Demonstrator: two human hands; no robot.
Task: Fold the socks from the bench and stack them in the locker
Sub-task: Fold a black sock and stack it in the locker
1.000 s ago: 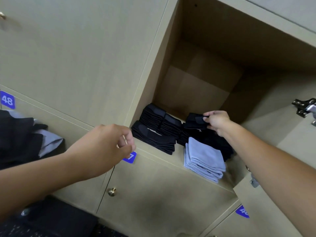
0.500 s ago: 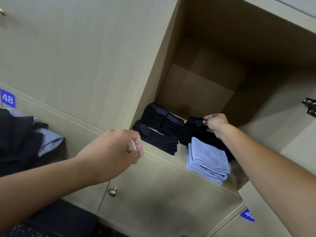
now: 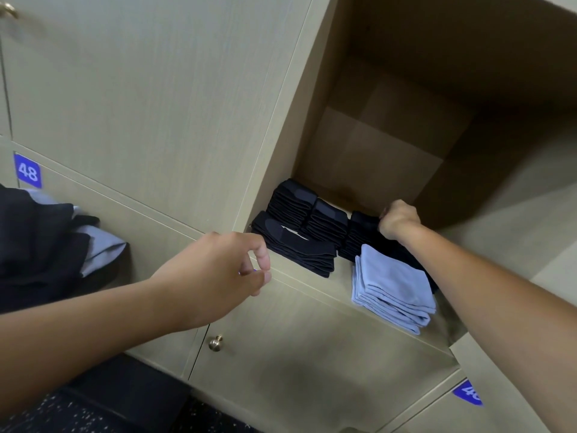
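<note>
Here, the right hand (image 3: 398,221) is reaching into the open locker (image 3: 390,145), and its fingers (image 3: 387,214) are curling around the top of a stack of black socks (image 3: 362,232) near the back of the locker floor. Three more black sock stacks (image 3: 299,245) are sitting to the left of it, close together. A stack of folded light blue socks (image 3: 390,285) is lying at the front edge, just beside the right arm. The left hand (image 3: 215,273) is hanging in front of the locker's edge, its fingers loosely bent and holding nothing. Far to the left, a pile of dark and light blue socks (image 3: 46,245) is waiting in a heap. A brass knob (image 3: 215,342) is sitting on the door below.
</note>
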